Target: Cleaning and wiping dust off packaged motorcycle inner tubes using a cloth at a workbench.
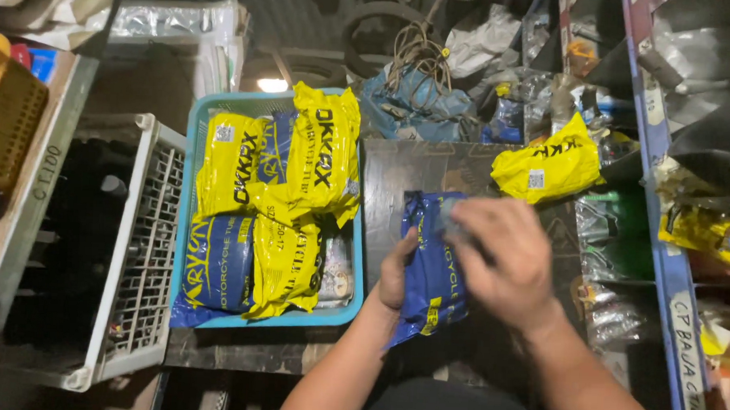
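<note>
Cluttered dark table (398,170) carried a soft, slippery-looking blue plastic packet (431,272); left hand (397,271) gripped its edge, right hand (504,262) seemingly pinched the top.

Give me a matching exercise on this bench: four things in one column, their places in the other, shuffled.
Things:
1. blue packet
2. lone yellow packet
3. turquoise tray
4. white crate

Places:
A. far left, slatted side showing
B. between left hand and right hand
C. beyond the hands, on the dark board
D. holding yellow and blue packets

Pairs: 1-B, 2-C, 3-D, 4-A
</note>
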